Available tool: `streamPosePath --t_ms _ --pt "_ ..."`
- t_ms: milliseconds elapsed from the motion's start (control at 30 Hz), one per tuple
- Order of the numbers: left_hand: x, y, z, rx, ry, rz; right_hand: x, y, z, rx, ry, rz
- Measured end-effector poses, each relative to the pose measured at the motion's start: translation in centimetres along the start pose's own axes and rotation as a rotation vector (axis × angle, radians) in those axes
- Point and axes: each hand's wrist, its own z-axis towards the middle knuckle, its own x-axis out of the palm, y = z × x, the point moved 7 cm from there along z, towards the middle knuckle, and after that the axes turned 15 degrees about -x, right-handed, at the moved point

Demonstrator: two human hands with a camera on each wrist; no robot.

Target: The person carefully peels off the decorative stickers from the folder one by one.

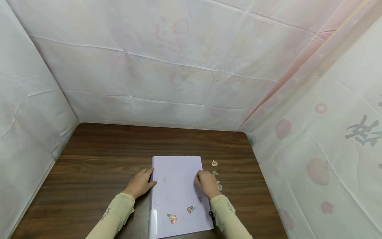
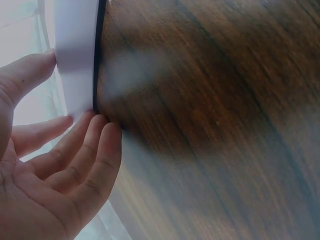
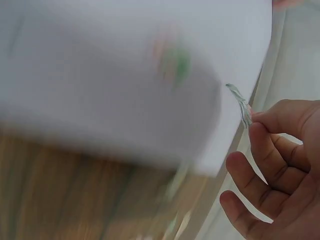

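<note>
A lilac file folder [image 1: 179, 192] lies shut on the table in the head view. My left hand [image 1: 139, 183] rests at its left edge, thumb over the cover; in the left wrist view straight fingertips touch the folder's thick spine [image 2: 75, 60]. Over the folder's right side, my right hand [image 1: 206, 183] pinches a small, thin sticker [image 3: 240, 106] between thumb and index finger, its other fingers loosely bent. That sticker is hidden by the hand in the head view. Two colourful stickers, one orange and green [image 1: 171, 218] and one brown and grey [image 1: 190, 209], lie on the lower cover.
Several small cutout stickers [image 1: 214, 163] lie in a column on the wooden table [image 1: 113, 146], right of the folder, partly behind the right hand. Pale printed cloth walls [image 1: 167, 83] enclose the table at the back and both sides.
</note>
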Motion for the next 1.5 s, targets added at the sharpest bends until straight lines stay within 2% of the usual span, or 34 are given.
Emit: streamPosePath --t_ms 133,267,367,467,667,967,1300,1500 --pt "0.0 0.0 0.1 0.007 0.002 -0.002 -1.1 -5.5 -2.1 0.144 0.014 0.051" --pt "0.0 0.1 0.2 0.009 0.0 -0.009 -2.1 -10.7 -5.0 0.336 0.04 0.096" --pt "-0.1 0.0 0.2 0.009 0.003 -0.012 -2.5 -13.2 -6.9 0.448 0.078 0.124" --pt "0.0 0.1 0.2 0.003 0.011 -0.019 -2.7 -14.4 -8.2 0.494 0.103 0.144" --pt "0.0 0.3 0.3 -0.004 0.015 -0.014 -2.5 -14.7 -9.0 0.5 0.094 0.138" --pt "0.0 0.2 0.2 -0.003 0.013 -0.019 -2.5 -14.5 -8.8 0.503 0.089 0.107" --pt "-0.1 0.2 0.1 -0.012 0.026 -0.021 -2.7 -12.3 -8.1 0.43 0.034 0.087" --pt "-0.1 0.1 -0.1 -0.008 0.018 -0.018 -2.8 -9.7 -7.3 0.343 -0.013 0.079"
